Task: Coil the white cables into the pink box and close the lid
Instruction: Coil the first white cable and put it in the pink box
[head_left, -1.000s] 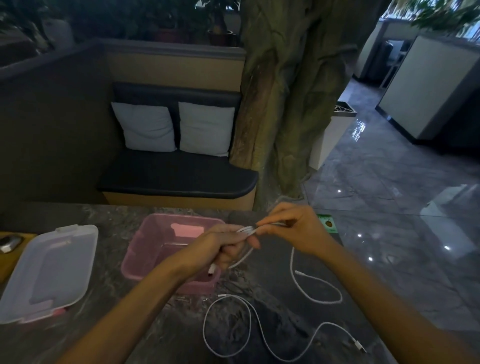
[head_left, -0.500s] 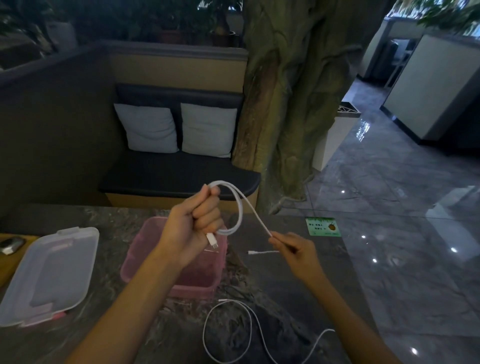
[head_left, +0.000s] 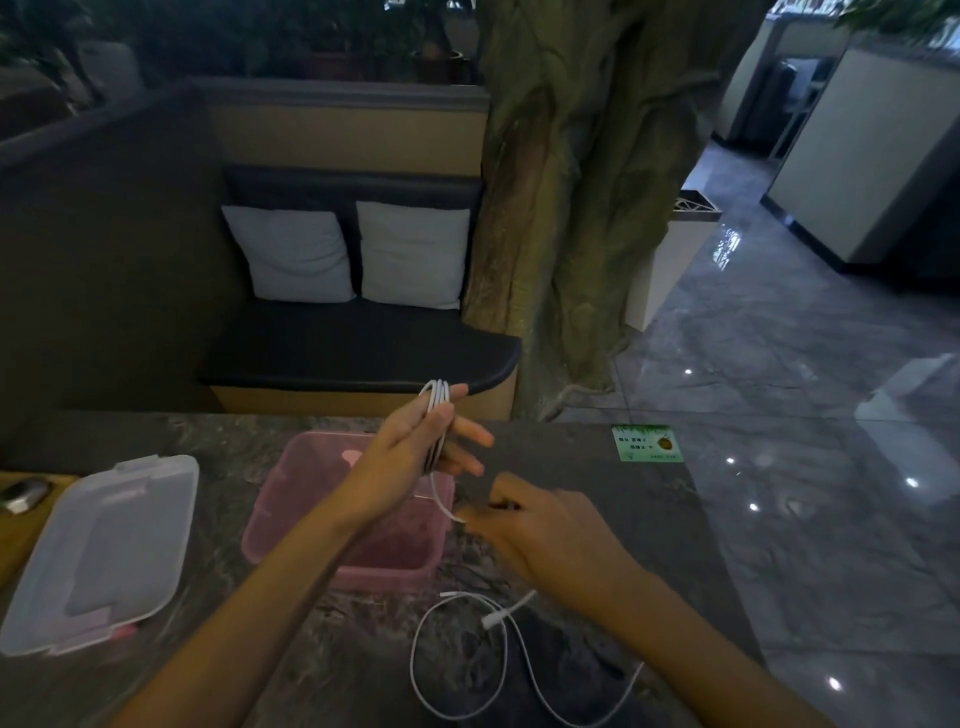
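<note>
Left hand (head_left: 415, 447) is clamping a coiled cable (head_left: 439, 415) upright over the open box (head_left: 343, 519), ready to drop it in, while right hand (head_left: 540, 530) is pinching its tail; second cable (head_left: 506, 660) lying loose, lid (head_left: 104, 551) off at left.

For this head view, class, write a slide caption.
Left hand holds coiled white cable above open pink box; right hand feeds its tail; second cable waits.

We see a dark bench (head_left: 358, 353) with two white pillows (head_left: 353, 254) by a tan wall (head_left: 343, 140). A big tree trunk (head_left: 576, 208) stands beside it. The shiny grey floor (head_left: 779, 395) shows little spots of light.
</note>
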